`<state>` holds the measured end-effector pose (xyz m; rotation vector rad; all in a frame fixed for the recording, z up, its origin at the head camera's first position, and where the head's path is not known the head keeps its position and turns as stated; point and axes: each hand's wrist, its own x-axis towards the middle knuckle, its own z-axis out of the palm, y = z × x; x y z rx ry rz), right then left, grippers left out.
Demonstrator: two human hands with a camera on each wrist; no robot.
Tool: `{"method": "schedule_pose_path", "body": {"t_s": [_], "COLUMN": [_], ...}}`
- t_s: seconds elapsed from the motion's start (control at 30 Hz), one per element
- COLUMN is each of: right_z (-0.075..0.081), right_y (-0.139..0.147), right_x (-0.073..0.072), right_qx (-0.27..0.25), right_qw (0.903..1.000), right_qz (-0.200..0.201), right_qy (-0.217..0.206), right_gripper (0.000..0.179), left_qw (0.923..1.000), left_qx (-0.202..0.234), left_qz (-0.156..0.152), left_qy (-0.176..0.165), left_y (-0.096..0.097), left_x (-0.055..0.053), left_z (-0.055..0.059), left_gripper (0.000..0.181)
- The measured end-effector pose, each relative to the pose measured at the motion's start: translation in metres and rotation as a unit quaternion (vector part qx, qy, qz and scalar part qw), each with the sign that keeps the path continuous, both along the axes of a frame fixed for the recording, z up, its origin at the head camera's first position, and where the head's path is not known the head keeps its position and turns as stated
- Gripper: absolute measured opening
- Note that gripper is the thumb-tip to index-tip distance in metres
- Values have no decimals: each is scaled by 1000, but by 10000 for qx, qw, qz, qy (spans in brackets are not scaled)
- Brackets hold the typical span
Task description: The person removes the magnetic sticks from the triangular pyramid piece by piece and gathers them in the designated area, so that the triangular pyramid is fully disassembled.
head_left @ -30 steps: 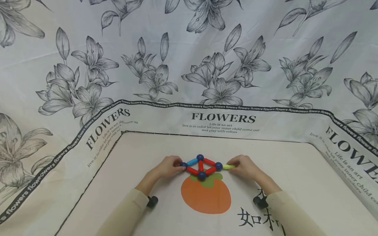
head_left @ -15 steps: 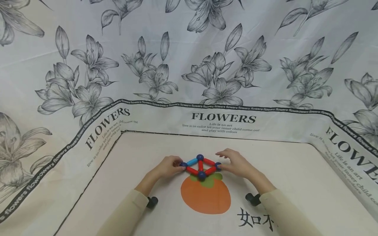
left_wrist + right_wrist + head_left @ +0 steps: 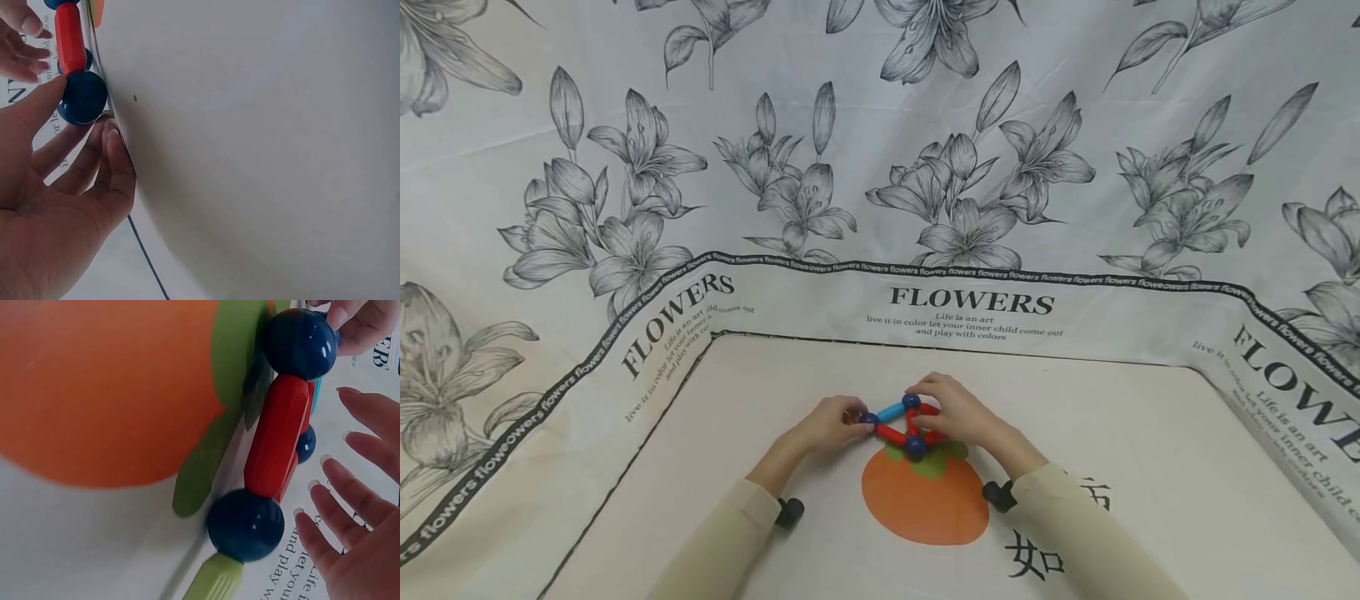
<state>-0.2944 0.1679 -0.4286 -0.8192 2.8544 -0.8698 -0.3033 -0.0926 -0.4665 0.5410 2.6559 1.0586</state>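
Note:
A flat diamond frame of magnetic rods and balls stands at mid-table in the head view. Several red rods [image 3: 891,434] and one light blue rod [image 3: 891,412] join its dark blue balls [image 3: 915,447]. With thumb and fingers, my left hand [image 3: 832,423] pinches the left corner ball [image 3: 84,98]. My right hand [image 3: 962,412] is over the frame's right side, fingers spread and apart from the pieces in the right wrist view. It hides the right corner ball [image 3: 247,525] from the head camera. From that ball sticks out a yellow-green rod [image 3: 215,578].
Beneath the frame lies a white tablecloth [image 3: 790,533] printed with an orange persimmon [image 3: 925,504] and black characters [image 3: 1033,554]. A flower-patterned curtain [image 3: 820,308] rises behind the table's far edge.
My right hand has let go of the yellow-green rod and moved left, over the frame's right half. My left hand keeps its pinch on the left ball.

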Motion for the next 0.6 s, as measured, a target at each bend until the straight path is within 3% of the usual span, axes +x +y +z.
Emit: {"method": "schedule_pose_path", "body": {"t_s": [0.33,0.6], "right_z": [-14,-19], "right_y": [-19,-35], "right_x": [-17,-24], "right_qx": [-29,53], "right_qw": [9992,9992], "right_qz": [386,394], "right_qy": [136,-35], "right_gripper": [37,26], "left_qw": [9999,9992], "left_qx": [-12,87], "left_qz": [-150,-321], "left_qy": [52,232], "left_y": [-3,-4], "left_x": [-3,-2], "left_z": [-1,-2], "left_gripper": [32,29]}}
